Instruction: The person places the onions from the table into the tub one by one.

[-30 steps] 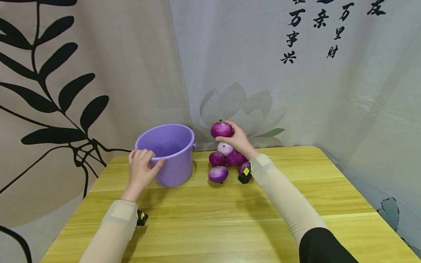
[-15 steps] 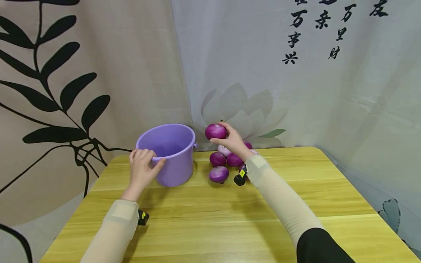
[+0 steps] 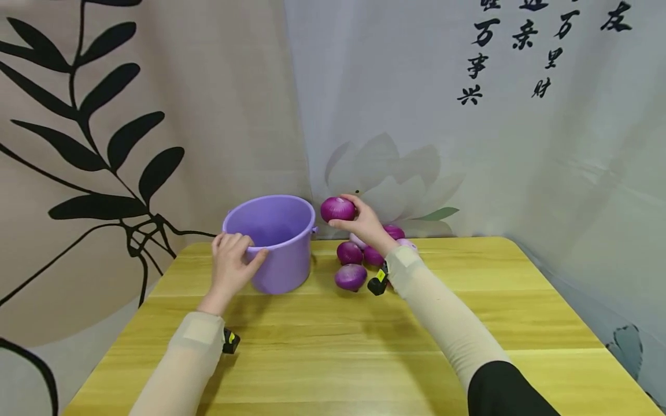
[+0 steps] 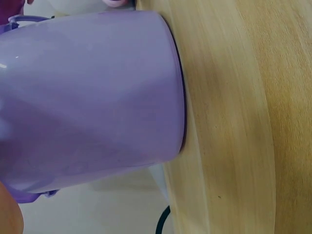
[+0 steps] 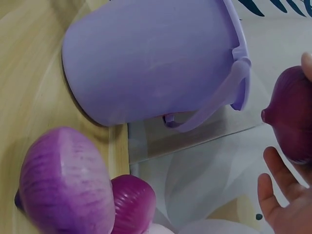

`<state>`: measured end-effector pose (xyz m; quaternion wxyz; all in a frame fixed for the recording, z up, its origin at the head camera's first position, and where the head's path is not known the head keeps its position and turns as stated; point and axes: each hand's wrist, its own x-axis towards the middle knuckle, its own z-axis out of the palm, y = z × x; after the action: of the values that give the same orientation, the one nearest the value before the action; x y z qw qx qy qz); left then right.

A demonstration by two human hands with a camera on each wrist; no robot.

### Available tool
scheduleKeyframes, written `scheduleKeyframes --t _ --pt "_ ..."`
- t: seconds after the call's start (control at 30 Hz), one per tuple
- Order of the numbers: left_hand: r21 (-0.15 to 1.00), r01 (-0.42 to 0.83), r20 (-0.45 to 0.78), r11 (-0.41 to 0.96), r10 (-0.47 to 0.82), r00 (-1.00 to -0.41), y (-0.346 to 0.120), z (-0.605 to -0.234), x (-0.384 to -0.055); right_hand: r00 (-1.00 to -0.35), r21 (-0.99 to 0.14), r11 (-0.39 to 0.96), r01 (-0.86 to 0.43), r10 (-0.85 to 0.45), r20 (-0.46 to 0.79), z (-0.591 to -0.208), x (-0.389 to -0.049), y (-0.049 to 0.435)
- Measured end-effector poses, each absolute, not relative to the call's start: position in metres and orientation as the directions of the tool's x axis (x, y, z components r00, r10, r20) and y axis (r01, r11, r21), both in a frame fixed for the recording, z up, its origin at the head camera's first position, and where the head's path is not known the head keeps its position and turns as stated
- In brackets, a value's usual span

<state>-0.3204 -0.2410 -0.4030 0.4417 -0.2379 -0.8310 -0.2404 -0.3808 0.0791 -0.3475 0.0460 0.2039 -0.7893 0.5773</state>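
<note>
A purple bucket [image 3: 283, 266] stands upright near the table's back edge. My left hand [image 3: 230, 266] grips its near rim, thumb on the outside and fingers over the edge. In the head view my right hand [image 3: 364, 222] holds a purple onion [image 3: 337, 208] in the air, just right of the bucket's rim. The right wrist view shows that onion [image 5: 292, 114] at the right edge, its pointed tip toward the bucket [image 5: 156, 58]. Below the right hand several onions lie grouped, the nearest onion [image 3: 351, 277] in front; the sleeve partly hides others.
The wooden table [image 3: 322, 358] runs out toward the person in front of the bucket and onions. A printed cloth [image 3: 234, 115] with leaves and writing hangs right behind the table's back edge. The bucket's handle [image 5: 209, 105] hangs down at its side.
My right hand has carried the held onion leftward, closer to the bucket. The left hand keeps its grip on the rim. The whole head view has shifted slightly.
</note>
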Motion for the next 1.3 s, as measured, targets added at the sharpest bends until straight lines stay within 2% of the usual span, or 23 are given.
scheduleKeyframes --t 0.67,1.3 --pt "0.192 0.59 0.839 0.784 0.181 -0.514 -0.243 -0.401 -0.319 -0.891 -0.883 0.233 -0.406 -0.313 0.327 -0.334 -0.387 0.062" --pt "0.177 0.585 0.842 0.792 0.186 -0.507 -0.241 -0.4 -0.317 -0.887 -0.908 0.177 -0.38 -0.348 0.303 -0.33 -0.389 0.041"
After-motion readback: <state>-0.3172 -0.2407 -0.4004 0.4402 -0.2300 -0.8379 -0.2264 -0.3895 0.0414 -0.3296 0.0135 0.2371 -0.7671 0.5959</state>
